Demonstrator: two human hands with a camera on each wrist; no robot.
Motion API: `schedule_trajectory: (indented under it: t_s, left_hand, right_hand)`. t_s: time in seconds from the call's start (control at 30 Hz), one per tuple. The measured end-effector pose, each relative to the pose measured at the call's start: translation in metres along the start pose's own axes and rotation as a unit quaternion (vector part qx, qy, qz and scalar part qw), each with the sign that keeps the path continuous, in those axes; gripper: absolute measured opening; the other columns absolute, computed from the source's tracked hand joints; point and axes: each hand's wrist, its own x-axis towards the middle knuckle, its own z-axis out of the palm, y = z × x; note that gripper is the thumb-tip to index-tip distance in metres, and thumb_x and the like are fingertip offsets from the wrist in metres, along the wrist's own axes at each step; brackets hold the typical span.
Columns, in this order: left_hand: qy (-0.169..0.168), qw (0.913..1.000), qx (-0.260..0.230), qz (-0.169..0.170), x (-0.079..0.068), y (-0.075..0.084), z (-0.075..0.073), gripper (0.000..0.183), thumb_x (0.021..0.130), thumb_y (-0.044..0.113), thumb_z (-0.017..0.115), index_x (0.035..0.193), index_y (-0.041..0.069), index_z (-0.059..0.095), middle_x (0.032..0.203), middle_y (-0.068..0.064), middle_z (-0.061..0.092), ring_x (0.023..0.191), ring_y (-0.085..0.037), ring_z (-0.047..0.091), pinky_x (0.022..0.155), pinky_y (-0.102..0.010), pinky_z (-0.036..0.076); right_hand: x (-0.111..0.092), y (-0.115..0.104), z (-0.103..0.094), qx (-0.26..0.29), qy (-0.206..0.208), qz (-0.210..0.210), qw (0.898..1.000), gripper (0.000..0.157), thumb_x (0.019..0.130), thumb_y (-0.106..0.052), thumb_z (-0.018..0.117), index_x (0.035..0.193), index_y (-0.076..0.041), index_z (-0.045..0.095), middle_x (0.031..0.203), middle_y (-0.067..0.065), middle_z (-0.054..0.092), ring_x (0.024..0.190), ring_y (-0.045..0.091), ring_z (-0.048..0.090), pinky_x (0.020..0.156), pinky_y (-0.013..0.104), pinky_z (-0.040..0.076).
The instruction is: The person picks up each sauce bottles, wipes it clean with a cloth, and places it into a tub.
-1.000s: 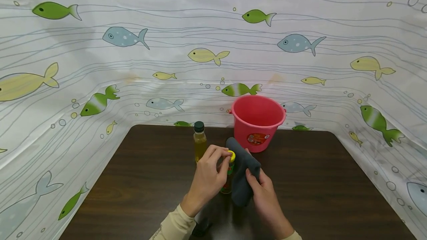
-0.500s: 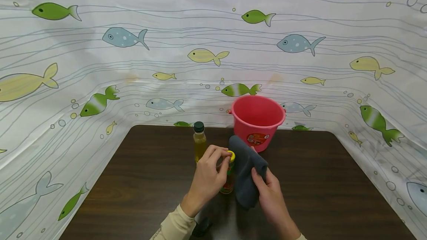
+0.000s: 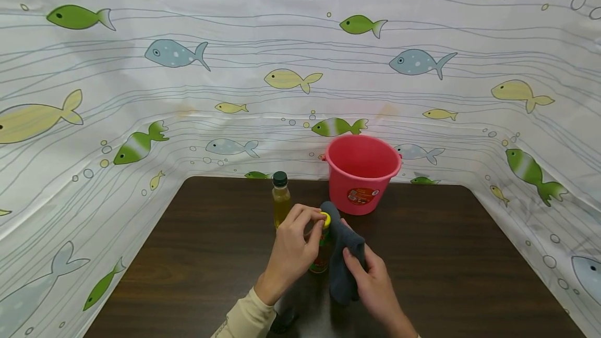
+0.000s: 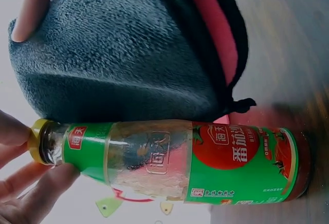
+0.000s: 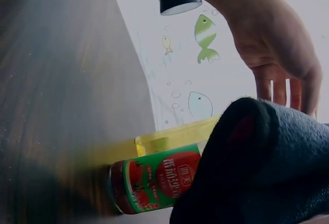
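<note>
In the head view my left hand (image 3: pixel 292 249) pinches the yellow cap (image 3: pixel 326 219) of a ketchup bottle (image 3: pixel 319 263). The bottle stands upright on the table. Its green label with red tomatoes and a nearly see-through middle show in the left wrist view, where fingers also touch the neck (image 4: pixel 53 143). My right hand (image 3: pixel 377 283) grips a folded dark grey cloth (image 3: pixel 341 275) along the bottle's right side. The cloth (image 4: pixel 118 44) is fuzzy, with dark edging, and lies right along the bottle in the left wrist view. It hides part of the bottle in the right wrist view.
Behind my left hand stands an oil bottle (image 3: pixel 280 205) with a dark green cap. A pink bucket (image 3: pixel 360 200) is at the back of the dark wooden table (image 3: pixel 197 254). A white fish-patterned sheet (image 3: pixel 244 25) encloses the back and sides.
My right hand and the cloth shifted right, then came back left and a little lower. The left hand stays on the cap and the bottle has not moved.
</note>
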Motion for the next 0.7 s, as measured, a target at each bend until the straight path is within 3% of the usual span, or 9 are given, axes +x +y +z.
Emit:
schedule_trajectory:
  t_s: [0.23, 0.47, 0.7]
  left_hand:
    - [0.007, 0.9999, 0.009, 0.006, 0.000, 0.001, 0.000, 0.008, 0.097, 0.006, 0.074, 0.104, 0.008, 0.077, 0.112, -0.007, 0.070, 0.098, -0.020, 0.073, 0.076, -0.026, 0.063]
    - [0.008, 1.0000, 0.004, -0.001, 0.001, 0.001, -0.001, 0.009, 0.096, 0.006, 0.075, 0.104, 0.008, 0.077, 0.112, -0.007, 0.071, 0.099, -0.020, 0.073, 0.080, -0.029, 0.064]
    - [0.005, 0.9999, -0.005, -0.012, 0.001, 0.003, -0.001, 0.009, 0.097, 0.007, 0.075, 0.105, 0.008, 0.078, 0.113, -0.008, 0.070, 0.101, -0.022, 0.072, 0.073, -0.025, 0.063]
  right_hand:
    - [-0.001, 0.004, 0.004, -0.012, -0.012, -0.008, 1.000, 0.051, 0.111, -0.028, 0.055, 0.161, -0.028, 0.047, 0.166, -0.009, 0.047, 0.149, 0.017, 0.050, 0.105, 0.015, 0.050]
    - [0.002, 0.004, 0.007, -0.021, -0.014, -0.017, 1.000, 0.050, 0.112, -0.030, 0.052, 0.162, -0.029, 0.045, 0.167, -0.010, 0.045, 0.153, 0.017, 0.046, 0.112, 0.020, 0.050]
    - [0.007, 0.008, 0.013, -0.045, 0.000, -0.023, 0.999, 0.053, 0.111, -0.031, 0.055, 0.163, -0.031, 0.042, 0.167, -0.014, 0.044, 0.151, 0.018, 0.047, 0.108, 0.015, 0.047]
